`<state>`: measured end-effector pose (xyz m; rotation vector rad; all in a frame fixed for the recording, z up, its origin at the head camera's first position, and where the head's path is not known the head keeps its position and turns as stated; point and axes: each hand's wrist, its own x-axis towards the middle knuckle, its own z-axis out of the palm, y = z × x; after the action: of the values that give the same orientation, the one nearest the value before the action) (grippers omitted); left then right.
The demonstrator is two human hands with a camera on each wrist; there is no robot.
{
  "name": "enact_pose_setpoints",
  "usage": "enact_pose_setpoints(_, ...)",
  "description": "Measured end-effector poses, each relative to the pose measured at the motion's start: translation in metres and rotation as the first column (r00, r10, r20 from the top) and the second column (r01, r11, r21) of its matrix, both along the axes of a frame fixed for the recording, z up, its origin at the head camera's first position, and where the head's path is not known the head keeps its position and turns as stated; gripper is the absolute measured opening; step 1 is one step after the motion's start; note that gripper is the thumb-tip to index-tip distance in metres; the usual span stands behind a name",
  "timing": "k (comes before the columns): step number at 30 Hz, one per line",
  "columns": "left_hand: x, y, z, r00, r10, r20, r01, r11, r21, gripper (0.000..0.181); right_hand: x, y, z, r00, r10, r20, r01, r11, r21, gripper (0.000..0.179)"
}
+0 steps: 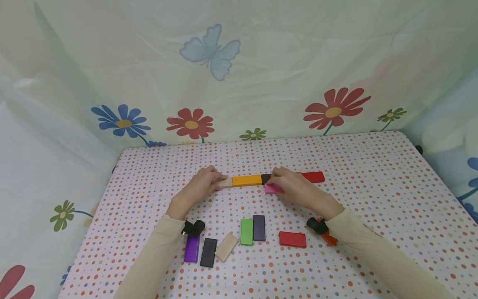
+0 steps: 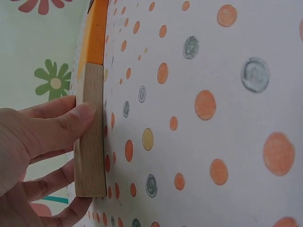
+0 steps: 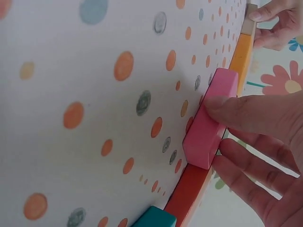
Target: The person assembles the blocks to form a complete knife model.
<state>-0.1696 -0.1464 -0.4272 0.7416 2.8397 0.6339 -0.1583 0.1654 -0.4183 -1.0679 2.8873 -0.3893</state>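
A row of flat blocks crosses the table. At its left end my left hand (image 1: 201, 185) pinches a plain wooden block (image 2: 92, 156), thumb on the near side and fingers behind. An orange block (image 1: 246, 180) touches it, then comes a black block (image 1: 266, 179). My right hand (image 1: 295, 187) holds a pink block (image 3: 208, 137) between thumb and fingers, just in front of the row by the black block. A red block (image 1: 313, 177) forms the right end; the stretch between black and red is hidden behind my right hand.
Nearer me lie loose blocks: purple (image 1: 192, 249), black (image 1: 208, 252), wooden (image 1: 226, 246), green (image 1: 246, 231), dark grey (image 1: 259, 227) and red (image 1: 293, 239). An orange-red block (image 1: 329, 237) is partly under my right wrist. The right wrist view shows a teal block (image 3: 156, 218).
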Motion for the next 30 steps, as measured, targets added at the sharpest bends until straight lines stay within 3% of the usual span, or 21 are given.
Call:
enact_pose_setpoints(12, -0.001, -0.001, -0.002, 1.000, -0.007, -0.015, 0.007, 1.000, 0.002, 0.036, 0.000, -0.003, -0.001, 0.998, 0.055, -0.020, -0.055, 0.998, -0.006, 0.034)
enact_pose_setpoints(17, 0.000, -0.001, 0.000, 1.000, -0.005, -0.016, 0.005, 1.000, 0.000, 0.036, 0.010, -0.014, 0.007, 0.988, 0.154, -0.016, -0.155, 0.986, -0.057, 0.031)
enact_pose_setpoints(23, 0.000, -0.001, 0.001, 1.000, 0.019, 0.007, -0.019, 1.000, -0.014, 0.035, 0.031, -0.042, 0.021, 0.945, 0.325, 0.034, -0.323, 0.945, -0.052, 0.028)
enact_pose_setpoints(30, -0.001, 0.000, 0.000, 0.999, 0.031, 0.030, -0.031, 0.999, -0.013, 0.035, 0.055, -0.075, 0.023, 0.857, 0.512, 0.053, -0.510, 0.859, -0.051, 0.027)
